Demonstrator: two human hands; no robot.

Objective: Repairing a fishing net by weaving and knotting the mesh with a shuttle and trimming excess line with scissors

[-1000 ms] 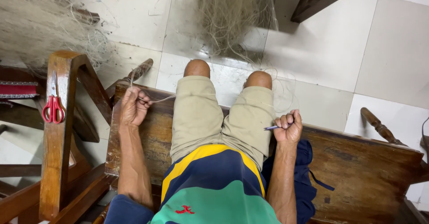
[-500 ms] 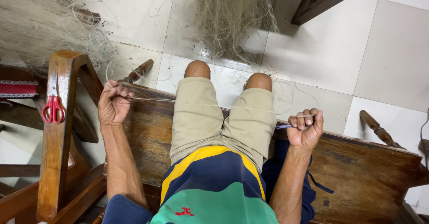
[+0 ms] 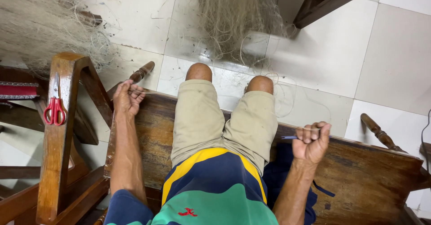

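1. One wooden bench (image 3: 359, 171) is the biggest item I see. It's the surface the person sits on, knees over the front edge, white tile floor (image 3: 341, 50) below.
2. Pale netting heap (image 3: 40, 23) top left, and a second hanging bundle (image 3: 238, 14) top centre, just ahead of the knees.
3. Wooden chair frame (image 3: 58, 135) at left, close beside the bench.
4. Left hand (image 3: 127, 100) sits at the bench's left front edge, fingers curled tight around a thin pale thread (image 3: 142, 91).
5. Right hand (image 3: 311, 140) is fisted at the right of the thighs, above the bench, closed on a slim blue-handled tool (image 3: 288, 137) pointing left. I see fine line (image 3: 310, 128) crossing the knuckles.
6. Red scissors (image 3: 54, 110) hang on the chair frame, well apart from both hands.
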